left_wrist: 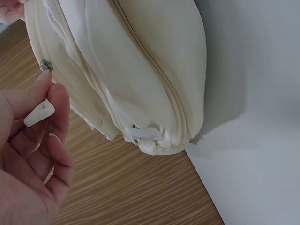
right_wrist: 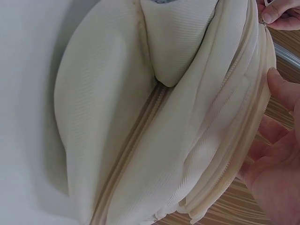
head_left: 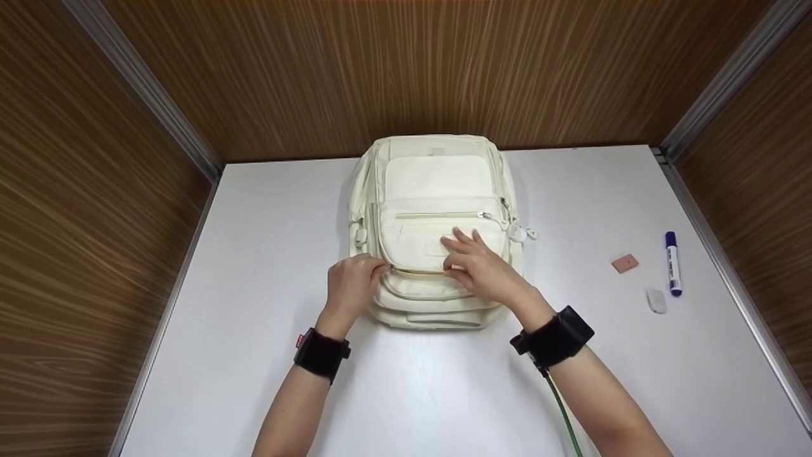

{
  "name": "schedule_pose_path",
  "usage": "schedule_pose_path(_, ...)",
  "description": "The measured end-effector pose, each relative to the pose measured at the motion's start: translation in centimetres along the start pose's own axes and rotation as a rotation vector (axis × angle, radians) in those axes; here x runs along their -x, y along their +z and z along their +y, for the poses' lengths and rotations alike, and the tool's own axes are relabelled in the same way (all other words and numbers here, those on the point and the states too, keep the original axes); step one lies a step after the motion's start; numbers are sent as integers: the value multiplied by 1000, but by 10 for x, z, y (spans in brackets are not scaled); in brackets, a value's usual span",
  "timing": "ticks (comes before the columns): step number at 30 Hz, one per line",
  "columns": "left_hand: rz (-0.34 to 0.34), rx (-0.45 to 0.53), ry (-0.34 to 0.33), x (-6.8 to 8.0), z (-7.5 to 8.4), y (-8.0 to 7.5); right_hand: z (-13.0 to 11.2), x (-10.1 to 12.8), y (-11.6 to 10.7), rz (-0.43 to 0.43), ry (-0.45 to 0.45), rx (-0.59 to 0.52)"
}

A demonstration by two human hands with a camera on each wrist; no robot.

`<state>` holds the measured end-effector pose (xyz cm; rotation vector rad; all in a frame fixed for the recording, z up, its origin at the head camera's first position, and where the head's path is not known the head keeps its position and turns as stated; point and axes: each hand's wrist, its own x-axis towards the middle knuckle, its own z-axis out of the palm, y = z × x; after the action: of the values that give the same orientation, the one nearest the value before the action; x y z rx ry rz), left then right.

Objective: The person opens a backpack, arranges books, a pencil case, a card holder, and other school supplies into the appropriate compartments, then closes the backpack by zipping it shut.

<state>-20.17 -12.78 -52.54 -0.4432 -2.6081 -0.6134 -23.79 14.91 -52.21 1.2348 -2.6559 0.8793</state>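
Observation:
A cream backpack (head_left: 438,181) lies on the white table with its front pockets facing up. My left hand (head_left: 356,279) is at the left end of a curved front-pocket zip. In the left wrist view, its thumb and index finger pinch the zipper pull (left_wrist: 40,113) just below the metal slider (left_wrist: 45,65). My right hand (head_left: 485,266) is on the same pocket, pinching its zip edge (right_wrist: 269,61) between thumb and bent index finger, while the other fingers spread over the front panel. Part of the right fingers is hidden behind the fabric in the right wrist view.
Right of the backpack lie a pink rectangular piece (head_left: 625,263), a small whitish object (head_left: 656,301) and a blue-capped marker (head_left: 673,263). A white charm (head_left: 521,233) hangs at the bag's right side. Wood-grain panels (head_left: 406,70) enclose the table's back and sides.

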Motion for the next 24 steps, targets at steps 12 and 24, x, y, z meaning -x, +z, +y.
schedule_pose_path(12, -5, -85, -85, -19, -19, 8, 1, 0, -1, -31, 5, -15)
schedule_pose_path(24, -6, -156, -118, -51, -32, 16, 0, -1, -2, -36, 14, -18)
